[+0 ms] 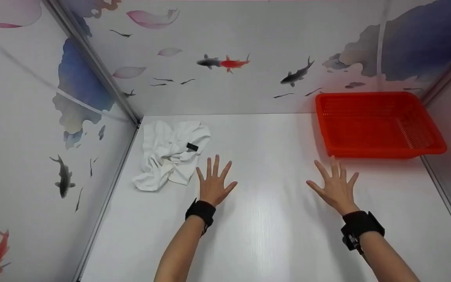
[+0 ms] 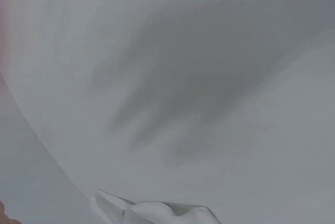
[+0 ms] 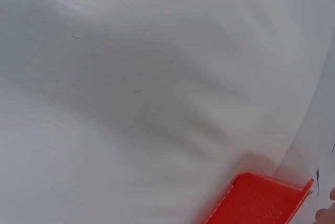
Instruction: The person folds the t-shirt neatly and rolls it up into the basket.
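My left hand is held over the white table with its fingers spread, holding nothing. Just beyond it, to the left, lies a crumpled white cloth with a small black patch on it. The cloth's edge shows at the bottom of the left wrist view, below the hand's shadow. My right hand is spread too, with nothing in it, its fingertips near the front rim of a red plastic basket. In the right wrist view a corner of the basket appears at the lower right.
The white table is bounded by printed panels: a back wall, a left wall and one on the right, with fish and petals on them. Metal strips run along the corners. Black bands circle both wrists.
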Action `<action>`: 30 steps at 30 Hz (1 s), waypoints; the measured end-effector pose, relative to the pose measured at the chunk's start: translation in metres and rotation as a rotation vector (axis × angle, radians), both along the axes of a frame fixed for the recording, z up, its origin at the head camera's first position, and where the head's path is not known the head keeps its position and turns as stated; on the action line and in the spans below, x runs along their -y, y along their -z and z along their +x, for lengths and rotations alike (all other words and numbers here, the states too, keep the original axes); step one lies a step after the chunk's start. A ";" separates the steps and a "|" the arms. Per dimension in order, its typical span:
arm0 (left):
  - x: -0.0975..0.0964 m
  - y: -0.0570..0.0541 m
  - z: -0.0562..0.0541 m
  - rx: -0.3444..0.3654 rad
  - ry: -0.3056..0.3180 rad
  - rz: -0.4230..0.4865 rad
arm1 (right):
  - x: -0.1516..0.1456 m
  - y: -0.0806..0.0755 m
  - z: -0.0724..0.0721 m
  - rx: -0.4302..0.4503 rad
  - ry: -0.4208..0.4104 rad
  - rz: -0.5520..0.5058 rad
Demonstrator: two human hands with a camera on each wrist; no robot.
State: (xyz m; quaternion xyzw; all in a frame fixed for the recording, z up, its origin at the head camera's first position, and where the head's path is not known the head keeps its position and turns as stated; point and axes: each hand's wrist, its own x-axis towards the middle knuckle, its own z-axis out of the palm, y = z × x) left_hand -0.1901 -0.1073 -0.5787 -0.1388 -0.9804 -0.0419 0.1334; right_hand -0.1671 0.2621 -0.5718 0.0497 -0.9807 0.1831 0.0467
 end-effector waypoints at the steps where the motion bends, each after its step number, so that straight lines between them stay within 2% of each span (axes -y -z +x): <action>1: 0.008 0.001 -0.002 0.009 -0.014 0.017 | 0.000 0.001 0.001 -0.005 0.001 0.000; 6: 0.058 0.009 -0.013 0.064 -0.109 0.089 | 0.000 0.009 0.004 -0.030 0.010 -0.005; 12: 0.117 0.027 -0.026 0.115 -0.280 0.111 | 0.003 0.023 0.008 -0.036 0.032 -0.008; 15: 0.139 0.034 -0.034 0.126 -0.347 0.212 | 0.005 0.029 0.011 -0.038 0.048 -0.016; 19: 0.160 0.039 -0.045 0.155 -0.417 0.361 | 0.010 0.035 0.012 -0.032 0.064 -0.017; 23: 0.172 0.039 -0.057 0.179 -0.441 0.455 | 0.016 0.038 0.010 -0.028 0.068 -0.011; 27: 0.181 0.038 -0.071 0.191 -0.425 0.496 | 0.021 0.040 0.007 -0.024 0.067 0.000; 30: 0.187 0.042 -0.082 0.216 -0.418 0.510 | 0.025 0.041 0.006 -0.019 0.068 0.008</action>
